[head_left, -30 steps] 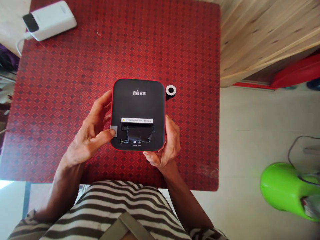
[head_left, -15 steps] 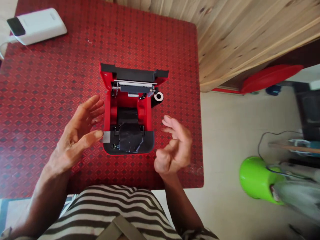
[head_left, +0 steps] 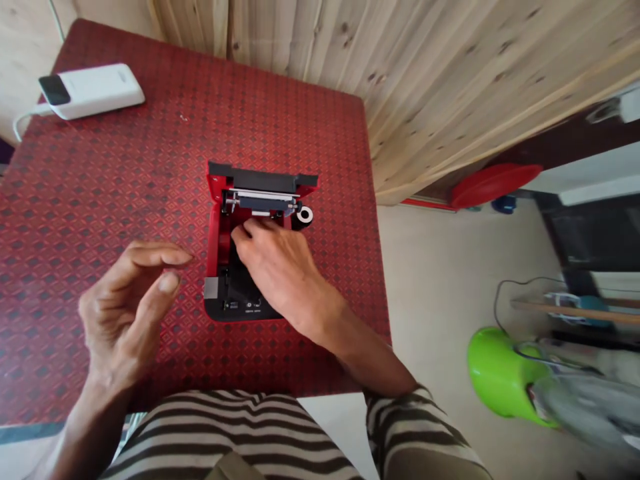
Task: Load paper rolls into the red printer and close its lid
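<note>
A red and black label printer (head_left: 212, 247) stands on the table with its lid (head_left: 265, 181) raised, showing the roller and bars under it. My right hand (head_left: 280, 267) reaches down into its roll compartment, fingers curled over the black roll area. The fingertips are hidden, so what they grip cannot be made out. Part of the printer's black front panel (head_left: 240, 308), with small buttons and white print, shows below the hand. My left hand (head_left: 130, 300) hovers to the left of the printer, touching nothing, with thumb and fingers apart.
A small black roll with a white core (head_left: 305, 216) sits at the printer's right side. On the far left lies a white power bank (head_left: 100, 92) with a cable. A wooden wall (head_left: 300, 47) borders the table (head_left: 170, 167); a green bucket (head_left: 493, 373) stands on the floor.
My right hand has moved from beside the printer into its compartment. The black strip that lay over the front panel no longer covers it. My left hand has drawn back leftward.
</note>
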A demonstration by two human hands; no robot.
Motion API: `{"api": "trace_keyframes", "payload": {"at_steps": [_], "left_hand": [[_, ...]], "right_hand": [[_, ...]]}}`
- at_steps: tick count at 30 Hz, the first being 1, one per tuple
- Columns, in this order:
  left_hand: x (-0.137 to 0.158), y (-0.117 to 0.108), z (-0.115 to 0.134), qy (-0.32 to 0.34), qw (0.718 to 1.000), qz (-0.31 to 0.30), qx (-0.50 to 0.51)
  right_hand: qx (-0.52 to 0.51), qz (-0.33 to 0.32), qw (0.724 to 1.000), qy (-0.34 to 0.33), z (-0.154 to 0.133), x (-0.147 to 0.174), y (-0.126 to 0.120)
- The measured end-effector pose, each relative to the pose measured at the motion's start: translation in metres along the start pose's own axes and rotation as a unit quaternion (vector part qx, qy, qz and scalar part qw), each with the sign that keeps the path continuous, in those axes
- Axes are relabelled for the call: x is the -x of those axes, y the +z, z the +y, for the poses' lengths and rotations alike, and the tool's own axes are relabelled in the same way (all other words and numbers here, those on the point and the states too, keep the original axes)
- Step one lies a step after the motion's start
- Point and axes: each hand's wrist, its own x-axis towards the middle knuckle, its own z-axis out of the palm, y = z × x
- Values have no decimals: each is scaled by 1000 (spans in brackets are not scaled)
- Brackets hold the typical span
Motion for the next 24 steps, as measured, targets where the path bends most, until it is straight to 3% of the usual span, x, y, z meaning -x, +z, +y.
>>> {"api": "trace_keyframes", "payload": {"at_steps": [6, 10, 13, 15, 18, 21, 24], "left_hand": [[1, 9, -14, -13, 999, -21, 25], [1, 5, -19, -29, 999, -23, 3], [2, 2, -22, -39, 999, -20, 12], [2, 2, -23, -42, 999, -16, 15], [3, 3, -21, -47, 999, -21, 18], [3, 7, -20, -42, 998, -30, 24], [3, 10, -22, -40, 999, -28, 14]], "right_hand": [[13, -36, 999, -22, 8, -1, -7], [2, 37, 999, -20, 8, 16, -8], [-39, 128, 991, 0, 12, 45, -10], [-120, 219, 968, 26, 22, 68, -6], [-293, 321, 896, 89, 47, 92, 16], [-410, 343, 829, 164, 71, 97, 55], [-471, 321, 796, 205, 81, 87, 94]]}}
